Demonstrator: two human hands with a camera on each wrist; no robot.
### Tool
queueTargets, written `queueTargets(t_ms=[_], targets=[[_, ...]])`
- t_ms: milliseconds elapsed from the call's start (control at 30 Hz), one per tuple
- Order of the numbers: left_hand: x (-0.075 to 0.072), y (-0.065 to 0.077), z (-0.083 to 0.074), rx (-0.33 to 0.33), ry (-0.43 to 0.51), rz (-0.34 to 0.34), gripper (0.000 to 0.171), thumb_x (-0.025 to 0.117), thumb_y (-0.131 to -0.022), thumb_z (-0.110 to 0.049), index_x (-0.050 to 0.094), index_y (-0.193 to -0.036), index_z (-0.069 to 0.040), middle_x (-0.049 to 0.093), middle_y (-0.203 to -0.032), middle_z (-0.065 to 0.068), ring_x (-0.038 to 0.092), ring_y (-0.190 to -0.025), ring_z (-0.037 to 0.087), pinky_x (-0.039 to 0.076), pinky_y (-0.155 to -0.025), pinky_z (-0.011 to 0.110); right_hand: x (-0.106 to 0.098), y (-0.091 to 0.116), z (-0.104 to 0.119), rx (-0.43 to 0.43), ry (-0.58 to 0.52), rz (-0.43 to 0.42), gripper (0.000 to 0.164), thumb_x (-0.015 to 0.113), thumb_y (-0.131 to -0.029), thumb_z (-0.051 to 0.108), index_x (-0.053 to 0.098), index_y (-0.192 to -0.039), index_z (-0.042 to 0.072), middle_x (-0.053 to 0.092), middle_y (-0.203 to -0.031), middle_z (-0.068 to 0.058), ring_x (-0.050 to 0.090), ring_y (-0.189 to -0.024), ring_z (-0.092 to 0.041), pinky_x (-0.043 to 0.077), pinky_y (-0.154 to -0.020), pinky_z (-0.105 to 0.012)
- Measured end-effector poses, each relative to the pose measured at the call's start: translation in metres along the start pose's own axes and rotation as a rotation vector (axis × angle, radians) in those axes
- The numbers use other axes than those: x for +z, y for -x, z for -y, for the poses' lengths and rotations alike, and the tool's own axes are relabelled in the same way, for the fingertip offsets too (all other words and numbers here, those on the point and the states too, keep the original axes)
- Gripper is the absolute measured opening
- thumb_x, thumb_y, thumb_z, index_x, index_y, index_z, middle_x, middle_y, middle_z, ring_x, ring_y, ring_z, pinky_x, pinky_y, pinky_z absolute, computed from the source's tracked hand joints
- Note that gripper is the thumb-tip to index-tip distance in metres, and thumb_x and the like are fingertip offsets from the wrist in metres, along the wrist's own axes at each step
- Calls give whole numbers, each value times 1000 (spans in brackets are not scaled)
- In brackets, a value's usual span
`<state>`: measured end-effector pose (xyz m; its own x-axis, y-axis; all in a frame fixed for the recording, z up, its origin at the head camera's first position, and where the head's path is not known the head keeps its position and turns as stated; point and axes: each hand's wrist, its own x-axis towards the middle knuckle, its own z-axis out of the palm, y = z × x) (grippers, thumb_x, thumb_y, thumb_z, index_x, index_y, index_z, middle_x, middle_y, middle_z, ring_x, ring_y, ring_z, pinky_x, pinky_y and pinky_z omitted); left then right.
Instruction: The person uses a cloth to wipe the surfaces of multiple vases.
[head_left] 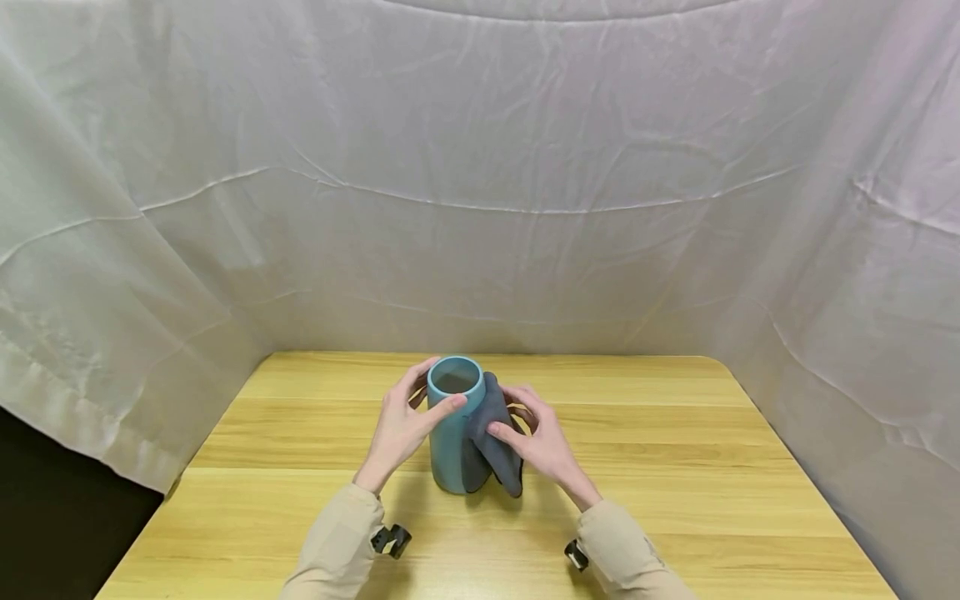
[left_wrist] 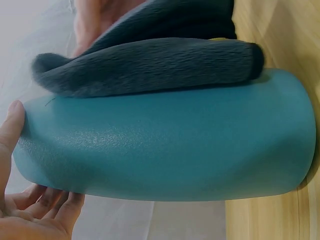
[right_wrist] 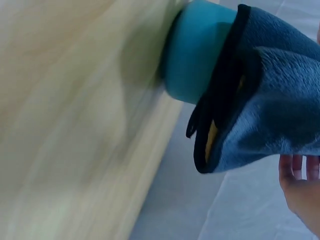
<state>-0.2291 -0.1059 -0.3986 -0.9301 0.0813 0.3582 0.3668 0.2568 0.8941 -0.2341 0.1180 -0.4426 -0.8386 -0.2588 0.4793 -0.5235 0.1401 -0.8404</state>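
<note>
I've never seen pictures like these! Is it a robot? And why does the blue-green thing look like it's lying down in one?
No robot here: that's a person, with a left hand and a right hand, both bare. The wide picture is taken from the person's head, looking forward and down. The other two are from the wrists, one each. Those views are turned, so the blue-green pot looks sideways there. The head picture shows it really stands upright on the wooden table. The left hand has its grip near the pot's open top. The right hand holds a dark grey-blue cloth against the pot's side.
</note>
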Motion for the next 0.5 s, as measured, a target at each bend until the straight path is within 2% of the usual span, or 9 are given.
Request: queueTargets(t_ms=[233,500], targets=[[0,0,1,8,-2,-4,60,82,-85,-20,56,-139,-12,64,-136,10,59,-130,29,46,-115,47,7,-9,13,-70,-61,-69,53,73,-89,-1,57,-139,1,56,-124,-19,57,-111,-7,54,-101,-25],[0,0,1,16,0,-7,60,82,-85,-19,56,-139,-12,64,-136,11,60,-130,29,46,-115,47,6,-13,18,-82,-75,-75,53,73,-88,-3,57,-138,-1,56,-124,-21,59,-110,-11,56,-99,-26]])
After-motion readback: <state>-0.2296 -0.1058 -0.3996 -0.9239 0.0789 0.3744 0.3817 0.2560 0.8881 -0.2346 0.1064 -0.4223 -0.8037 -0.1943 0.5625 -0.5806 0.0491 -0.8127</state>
